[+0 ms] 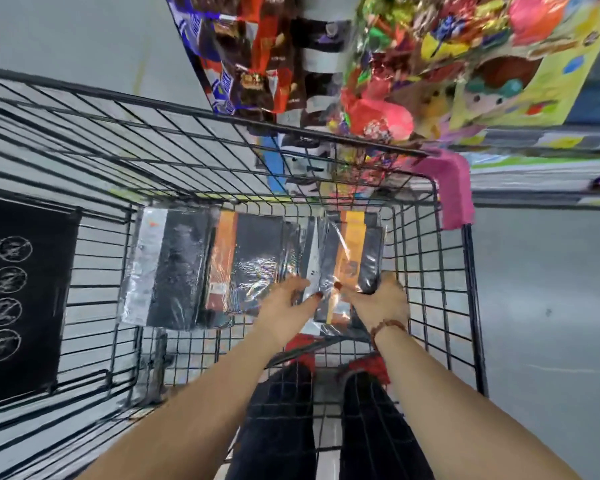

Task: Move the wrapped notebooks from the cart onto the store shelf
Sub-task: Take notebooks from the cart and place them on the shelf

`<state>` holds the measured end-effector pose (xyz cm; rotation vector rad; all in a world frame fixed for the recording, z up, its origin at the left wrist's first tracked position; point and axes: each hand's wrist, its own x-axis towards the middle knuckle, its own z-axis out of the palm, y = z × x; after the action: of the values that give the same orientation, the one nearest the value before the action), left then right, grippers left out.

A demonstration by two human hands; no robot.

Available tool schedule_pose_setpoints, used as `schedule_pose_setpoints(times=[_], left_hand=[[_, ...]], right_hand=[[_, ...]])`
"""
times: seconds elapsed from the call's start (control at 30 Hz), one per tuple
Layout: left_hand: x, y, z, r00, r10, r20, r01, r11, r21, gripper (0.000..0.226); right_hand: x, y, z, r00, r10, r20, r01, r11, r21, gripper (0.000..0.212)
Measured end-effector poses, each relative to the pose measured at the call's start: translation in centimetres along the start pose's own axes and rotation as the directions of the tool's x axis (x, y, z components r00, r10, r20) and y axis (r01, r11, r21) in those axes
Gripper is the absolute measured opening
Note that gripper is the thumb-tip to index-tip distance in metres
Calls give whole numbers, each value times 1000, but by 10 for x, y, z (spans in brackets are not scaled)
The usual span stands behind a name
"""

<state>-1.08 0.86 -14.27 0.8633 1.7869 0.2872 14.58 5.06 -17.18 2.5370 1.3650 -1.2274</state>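
We're down in the wire cart (pixel 187 109), both hands on the rightmost wrapped notebook pack (pixel 340 251). Our left hand (pixel 284 303) pinches its left edge, and our right hand (pixel 381 303) curls fingers round its right edge. Two more packs (pixel 174 265) lie alongside it.

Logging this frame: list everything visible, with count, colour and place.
Cart: one, black wire, centre.
Wrapped notebook packs: three, black with silver or orange, inside cart: left pack, middle pack, right pack.
Sign panel: one, black, cart's left end.
Pad: one, pink, cart's far right corner.
Snack bags: many, multicoloured, shelf above.
Bracelet: one, brown beads, right wrist.
Left hand, right hand: both grip the right pack's near end.
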Motion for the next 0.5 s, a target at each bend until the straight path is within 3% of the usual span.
schedule_pose_setpoints(times=[0.1, 0.27, 0.37, 0.5], left_hand=[[3, -2, 3, 1000, -28, 4, 28, 997, -70, 37], [1, 6, 0, 999, -53, -10, 50, 979, -198, 32], [-1, 12, 1, 992, -125, 9, 121, 939, -323, 14], [-6, 17, 14, 986, -163, -31, 139, 915, -379, 37]], right_hand=[[-2, 8, -3, 997, -15, -73, 24, 993, 117, 42], [-25, 6, -8, 966, -88, -242, 147, 961, 236, 35], [-34, 0, -8, 976, -100, -193, 174, 890, 421, 15], [-51, -10, -2, 988, -137, -70, 152, 788, 597, 13]])
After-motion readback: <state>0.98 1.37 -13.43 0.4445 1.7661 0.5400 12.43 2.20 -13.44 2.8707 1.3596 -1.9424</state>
